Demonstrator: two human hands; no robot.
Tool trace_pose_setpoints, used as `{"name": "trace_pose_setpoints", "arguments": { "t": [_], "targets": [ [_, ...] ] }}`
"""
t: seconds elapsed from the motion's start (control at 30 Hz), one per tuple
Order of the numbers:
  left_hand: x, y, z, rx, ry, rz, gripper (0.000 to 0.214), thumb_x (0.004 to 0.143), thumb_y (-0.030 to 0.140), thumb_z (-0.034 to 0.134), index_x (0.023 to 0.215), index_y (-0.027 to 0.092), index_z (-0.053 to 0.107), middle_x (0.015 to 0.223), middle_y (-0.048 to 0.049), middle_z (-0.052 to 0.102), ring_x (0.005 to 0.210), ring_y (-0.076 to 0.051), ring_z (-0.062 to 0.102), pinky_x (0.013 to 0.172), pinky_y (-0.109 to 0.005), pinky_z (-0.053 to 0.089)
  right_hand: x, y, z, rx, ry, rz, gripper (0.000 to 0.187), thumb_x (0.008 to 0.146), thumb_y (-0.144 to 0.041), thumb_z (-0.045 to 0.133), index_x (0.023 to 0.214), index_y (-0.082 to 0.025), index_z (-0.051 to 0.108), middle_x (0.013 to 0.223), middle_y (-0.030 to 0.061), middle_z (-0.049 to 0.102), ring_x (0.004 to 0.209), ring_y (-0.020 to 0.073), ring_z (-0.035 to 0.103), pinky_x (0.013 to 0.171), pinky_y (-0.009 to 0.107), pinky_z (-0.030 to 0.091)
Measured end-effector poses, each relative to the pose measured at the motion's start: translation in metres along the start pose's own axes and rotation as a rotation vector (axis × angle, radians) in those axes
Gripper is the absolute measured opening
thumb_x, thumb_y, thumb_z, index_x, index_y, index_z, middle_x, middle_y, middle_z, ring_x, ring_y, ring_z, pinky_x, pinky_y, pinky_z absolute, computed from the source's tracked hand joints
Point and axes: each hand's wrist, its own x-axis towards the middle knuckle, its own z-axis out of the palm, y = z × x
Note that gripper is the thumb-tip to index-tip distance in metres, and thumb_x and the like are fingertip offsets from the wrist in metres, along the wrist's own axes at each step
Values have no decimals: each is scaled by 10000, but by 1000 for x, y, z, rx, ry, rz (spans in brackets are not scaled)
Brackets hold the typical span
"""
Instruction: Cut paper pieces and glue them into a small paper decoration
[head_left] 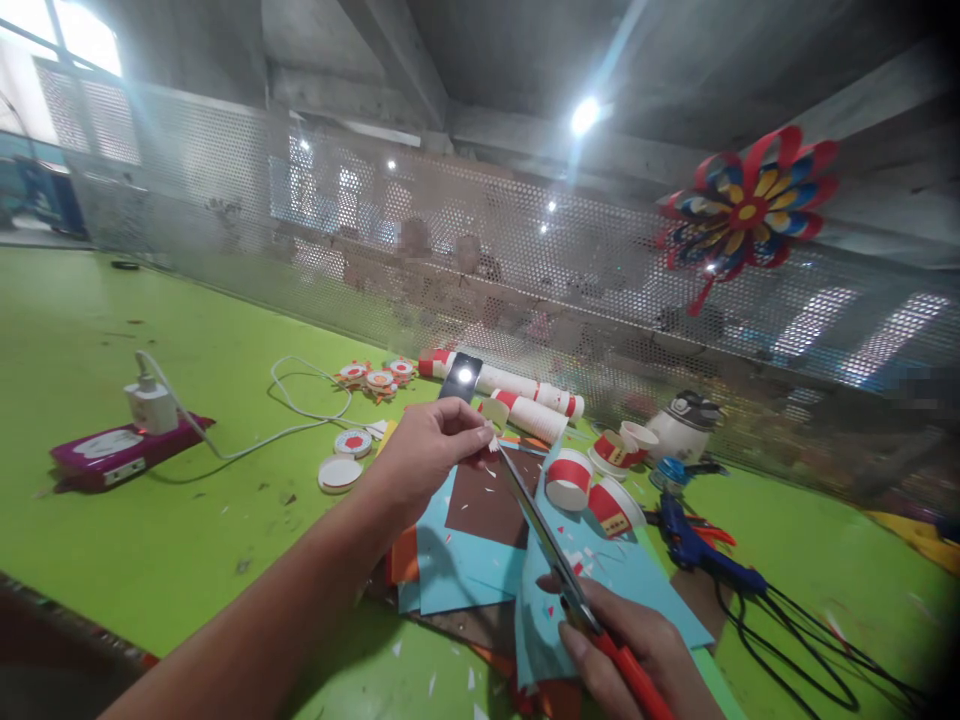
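My left hand (427, 445) is closed in a pinch on a small white paper piece (493, 444) with a cut-looking edge. My right hand (634, 635) grips scissors (546, 535) with red handles. Their blades point up and away, the tips at the white piece; whether they are parted cannot be made out. Under both hands lie light blue paper sheets (469, 575) and a brown sheet (480, 510), with small white and red scraps on them. Two red-and-white paper cups (568, 480) lie just right of the blades.
A phone (460, 378) with its light on leans against joined paper cups (517, 382). On the right are a blue glue gun (705, 550) with black cables and a white pot (681, 430). A purple power strip (124, 455) with a charger sits left. A perforated metal screen (480, 260) stands behind.
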Motion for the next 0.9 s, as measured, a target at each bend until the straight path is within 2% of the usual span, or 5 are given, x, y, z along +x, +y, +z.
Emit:
{"name": "trace_pose_setpoints", "arguments": {
  "t": [0.23,0.4,0.63,0.9],
  "targets": [
    [-1,3,0,106,1,38,108,672,165,627,575,155,581,550,-16,585,511,-104,506,557,-256,412,1,4,2,-6,27,23,416,712,-524,554,926,-202,707,745,67,710,531,186,630,493,235,516],
    [-1,3,0,142,-4,37,106,677,181,622,584,149,580,560,-23,598,510,-107,514,554,-258,425,2,2,2,0,10,36,421,716,-529,552,944,-207,700,666,42,699,531,184,633,502,230,515],
    [-1,3,1,107,29,15,110,649,189,647,570,157,577,537,-15,585,497,-105,515,551,-262,445,1,6,4,4,11,33,390,723,-497,554,956,-216,692,668,40,698,510,182,635,508,239,515],
    [-1,0,0,114,21,16,102,656,178,634,571,157,583,549,-34,593,508,-111,526,548,-266,443,1,5,6,-57,47,24,331,729,-458,546,892,-223,712,647,27,695,529,184,641,530,238,515]
  ]
}}
